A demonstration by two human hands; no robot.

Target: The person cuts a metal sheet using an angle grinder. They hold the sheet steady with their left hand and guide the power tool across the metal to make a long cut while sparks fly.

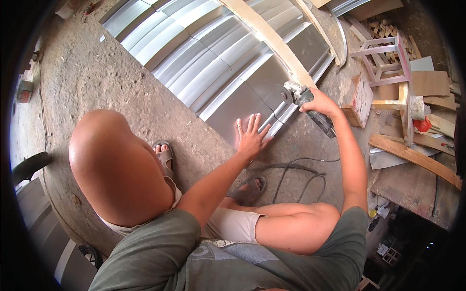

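Observation:
My right hand (320, 103) is wrapped around the dark body of an angle grinder (307, 99). Its round disc (284, 94) stands just above the near right part of a ribbed metal sheet (208, 63); whether it touches cannot be made out. With fingers spread, my left hand (251, 138) lies flat on the sheet's near corner. A thin dark line runs across the sheet between that hand and the disc. A long wooden strip (267, 36) lies over the sheet, its near end beside the grinder's head.
The grinder's black cord (286, 167) loops on the concrete floor (121, 92) by my right foot. To the right stand a pink wooden frame (383, 53), a wooden box (359, 102), and a long plank (417, 160). More ribbed sheets (43, 228) lie at the lower left.

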